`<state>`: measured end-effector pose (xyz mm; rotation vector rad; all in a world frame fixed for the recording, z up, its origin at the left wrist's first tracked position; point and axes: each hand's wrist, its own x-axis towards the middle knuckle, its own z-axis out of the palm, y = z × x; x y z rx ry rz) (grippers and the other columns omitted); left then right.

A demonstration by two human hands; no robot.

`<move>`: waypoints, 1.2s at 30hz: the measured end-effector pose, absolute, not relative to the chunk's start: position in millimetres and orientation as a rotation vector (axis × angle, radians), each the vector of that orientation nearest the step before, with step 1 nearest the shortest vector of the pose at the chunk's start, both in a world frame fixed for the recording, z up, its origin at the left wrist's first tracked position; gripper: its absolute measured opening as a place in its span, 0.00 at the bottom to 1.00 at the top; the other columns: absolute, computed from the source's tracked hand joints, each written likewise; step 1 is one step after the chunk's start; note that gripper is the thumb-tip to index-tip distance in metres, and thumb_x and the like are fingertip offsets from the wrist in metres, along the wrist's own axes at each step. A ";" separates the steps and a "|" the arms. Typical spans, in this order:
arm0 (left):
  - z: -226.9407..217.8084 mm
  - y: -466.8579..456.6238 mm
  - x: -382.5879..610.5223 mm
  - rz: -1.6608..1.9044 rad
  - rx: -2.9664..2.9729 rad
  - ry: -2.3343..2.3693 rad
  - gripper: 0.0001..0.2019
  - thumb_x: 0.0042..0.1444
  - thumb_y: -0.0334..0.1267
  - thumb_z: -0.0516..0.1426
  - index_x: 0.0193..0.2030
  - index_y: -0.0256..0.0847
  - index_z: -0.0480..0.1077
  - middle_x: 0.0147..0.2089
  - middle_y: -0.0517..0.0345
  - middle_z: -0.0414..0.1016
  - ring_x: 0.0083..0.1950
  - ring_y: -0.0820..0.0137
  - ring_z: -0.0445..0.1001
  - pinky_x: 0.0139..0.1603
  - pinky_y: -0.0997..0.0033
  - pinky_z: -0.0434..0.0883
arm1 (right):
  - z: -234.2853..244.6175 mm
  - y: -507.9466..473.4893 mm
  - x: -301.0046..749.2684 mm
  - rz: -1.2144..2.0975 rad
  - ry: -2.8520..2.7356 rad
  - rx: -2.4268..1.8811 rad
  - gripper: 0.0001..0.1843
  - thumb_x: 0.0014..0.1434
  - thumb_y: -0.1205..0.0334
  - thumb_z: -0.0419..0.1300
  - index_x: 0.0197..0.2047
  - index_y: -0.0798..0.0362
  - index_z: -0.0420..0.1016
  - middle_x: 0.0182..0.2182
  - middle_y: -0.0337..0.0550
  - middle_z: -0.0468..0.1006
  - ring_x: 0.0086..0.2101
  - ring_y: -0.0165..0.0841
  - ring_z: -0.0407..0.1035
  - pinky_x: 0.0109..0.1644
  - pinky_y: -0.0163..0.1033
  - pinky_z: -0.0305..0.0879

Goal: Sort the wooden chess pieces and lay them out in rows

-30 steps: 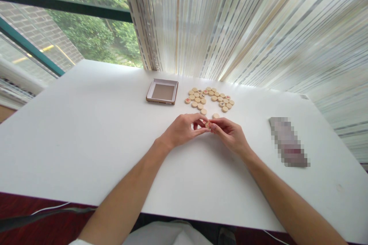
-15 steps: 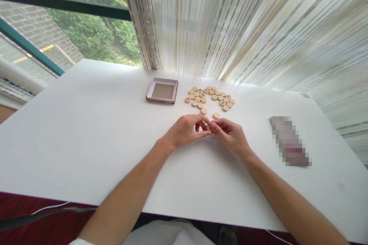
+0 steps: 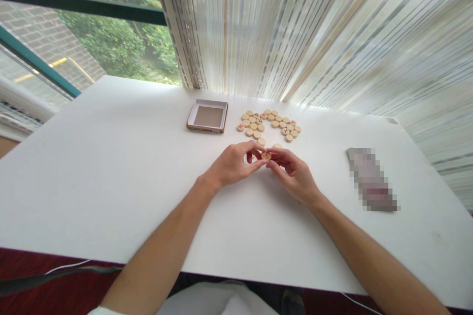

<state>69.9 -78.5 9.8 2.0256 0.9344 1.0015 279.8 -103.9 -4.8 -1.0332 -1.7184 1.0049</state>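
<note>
Newly, the game piece (image 3: pixel 265 156) showed more of its red-marked face than half a second earlier, presumably making it readable. The left hand (image 3: pixel 234 163) pinched it over the table (image 3: pixel 111 172), near other pieces (image 3: pixel 289 138); the right hand's (image 3: pixel 295 173) grip could not be judged.
</note>
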 end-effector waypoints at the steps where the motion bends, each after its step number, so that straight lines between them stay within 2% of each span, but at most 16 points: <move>1: 9.8 -78.3 69.9 1.001 2.018 0.931 0.11 0.60 0.38 0.62 0.49 0.41 0.74 0.39 0.59 0.79 0.34 0.74 0.72 0.37 0.73 0.70 | -4.7 -103.9 279.3 0.982 -1.721 -1.032 0.17 0.66 0.58 0.61 0.57 0.47 0.72 0.46 0.46 0.80 0.43 0.36 0.77 0.51 0.45 0.75; 8: 12.4 -78.8 72.0 0.999 1.940 0.930 0.12 0.61 0.42 0.61 0.49 0.42 0.75 0.40 0.58 0.79 0.35 0.73 0.74 0.37 0.72 0.70 | -3.4 -105.9 276.6 0.722 -1.804 -1.057 0.14 0.65 0.60 0.62 0.54 0.46 0.73 0.45 0.45 0.81 0.37 0.35 0.76 0.44 0.44 0.76; 12: 12.6 -80.0 74.1 0.998 1.882 0.962 0.12 0.57 0.46 0.64 0.42 0.41 0.76 0.36 0.59 0.80 0.34 0.73 0.74 0.37 0.73 0.70 | -3.0 -109.2 275.6 0.481 -1.926 -1.049 0.13 0.64 0.62 0.62 0.52 0.44 0.74 0.42 0.44 0.81 0.33 0.34 0.74 0.40 0.42 0.76; 16: 13.0 -81.9 75.9 0.996 1.860 0.966 0.13 0.58 0.48 0.63 0.37 0.40 0.78 0.33 0.59 0.80 0.33 0.73 0.74 0.37 0.73 0.71 | -2.6 -110.4 275.8 0.379 -1.991 -1.004 0.15 0.64 0.64 0.62 0.54 0.43 0.74 0.40 0.43 0.81 0.33 0.34 0.74 0.40 0.42 0.76; 24: 11.4 -82.9 75.9 0.955 1.906 0.920 0.10 0.63 0.44 0.59 0.39 0.40 0.78 0.36 0.58 0.82 0.34 0.73 0.75 0.38 0.73 0.70 | -3.0 -107.6 276.3 0.393 -1.966 -1.011 0.11 0.63 0.62 0.64 0.49 0.44 0.75 0.34 0.41 0.78 0.31 0.34 0.73 0.38 0.41 0.74; 30: 10.9 -81.8 74.9 0.925 1.969 0.965 0.14 0.67 0.42 0.52 0.40 0.39 0.77 0.34 0.58 0.79 0.33 0.73 0.72 0.35 0.74 0.68 | -6.0 -106.0 277.9 0.510 -1.909 -1.062 0.10 0.63 0.60 0.65 0.48 0.46 0.73 0.34 0.41 0.77 0.31 0.33 0.73 0.38 0.42 0.74; 36: 9.6 -81.5 75.8 0.959 1.944 0.894 0.10 0.64 0.39 0.57 0.47 0.40 0.77 0.40 0.58 0.81 0.34 0.74 0.74 0.37 0.74 0.71 | -7.6 -104.4 279.7 0.668 -1.851 -1.032 0.11 0.64 0.61 0.64 0.50 0.46 0.74 0.37 0.42 0.76 0.34 0.34 0.73 0.40 0.43 0.74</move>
